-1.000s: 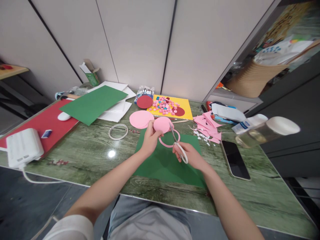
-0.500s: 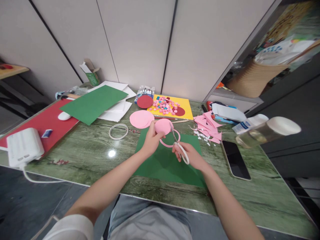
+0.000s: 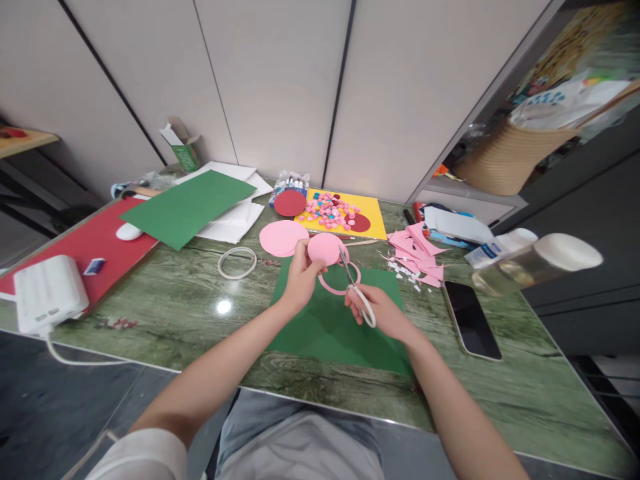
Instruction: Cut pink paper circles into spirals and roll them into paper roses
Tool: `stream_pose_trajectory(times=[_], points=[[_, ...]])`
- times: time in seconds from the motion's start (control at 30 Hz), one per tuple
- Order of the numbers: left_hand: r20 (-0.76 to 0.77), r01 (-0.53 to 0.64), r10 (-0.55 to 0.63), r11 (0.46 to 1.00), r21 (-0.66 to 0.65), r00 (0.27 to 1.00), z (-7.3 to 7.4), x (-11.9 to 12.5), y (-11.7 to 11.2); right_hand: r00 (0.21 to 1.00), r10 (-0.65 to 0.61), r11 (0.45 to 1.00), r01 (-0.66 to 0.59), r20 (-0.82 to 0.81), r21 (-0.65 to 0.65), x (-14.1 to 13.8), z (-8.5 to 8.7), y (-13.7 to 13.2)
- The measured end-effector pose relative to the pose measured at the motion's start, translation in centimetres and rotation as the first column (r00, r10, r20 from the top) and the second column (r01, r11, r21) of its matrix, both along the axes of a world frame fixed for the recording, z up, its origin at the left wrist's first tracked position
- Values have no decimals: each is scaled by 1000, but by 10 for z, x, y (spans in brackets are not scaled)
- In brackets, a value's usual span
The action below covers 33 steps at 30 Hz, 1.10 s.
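Note:
My left hand (image 3: 302, 277) pinches the lower left edge of a pink paper circle (image 3: 326, 248). In my right hand (image 3: 374, 308) is a pair of scissors (image 3: 369, 312) with white handles, its blades reaching up to the circle's right edge. From the circle a narrow curved pink paper strip (image 3: 336, 291) loops down and around to the right, beside the blades. Beneath both hands lies a green paper sheet (image 3: 340, 340) on the table. Larger pink paper circles (image 3: 280, 239) rest just beyond my left hand.
Pink scraps (image 3: 417, 253) and small white bits lie right of the sheet, near a phone (image 3: 471, 320) and a lidded container (image 3: 530, 267). Behind is yellow paper (image 3: 373, 210) bearing pink pieces. A white ring (image 3: 237, 263), red paper (image 3: 115, 257) and a white power bank (image 3: 50, 293) are leftward.
The pink circle in my left hand has shifted slightly up and left. The scissors' white handles have moved a little closer together in my right hand.

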<state>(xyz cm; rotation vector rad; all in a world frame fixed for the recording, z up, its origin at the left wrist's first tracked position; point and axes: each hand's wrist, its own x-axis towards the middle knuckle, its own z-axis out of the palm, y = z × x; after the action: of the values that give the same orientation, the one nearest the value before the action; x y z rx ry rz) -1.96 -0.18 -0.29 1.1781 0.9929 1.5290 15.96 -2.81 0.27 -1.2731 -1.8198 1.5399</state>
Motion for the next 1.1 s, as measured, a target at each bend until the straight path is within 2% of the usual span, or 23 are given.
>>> stream_pose_trajectory(times=[0.2,0.57,1.1], points=[[-17,-1,1,1000,-2,1000,-1,1,1,1000,-4,1000,4,25,9,0,-1,0],[-72,83,-87,995,-60,994,0,2,-3,1000,-2,1000,2,11,5,1,0,0],[-8,37,-37,999,-9,999,1,0,-1,1000,-1,1000,2,19,-9,1,0,0]])
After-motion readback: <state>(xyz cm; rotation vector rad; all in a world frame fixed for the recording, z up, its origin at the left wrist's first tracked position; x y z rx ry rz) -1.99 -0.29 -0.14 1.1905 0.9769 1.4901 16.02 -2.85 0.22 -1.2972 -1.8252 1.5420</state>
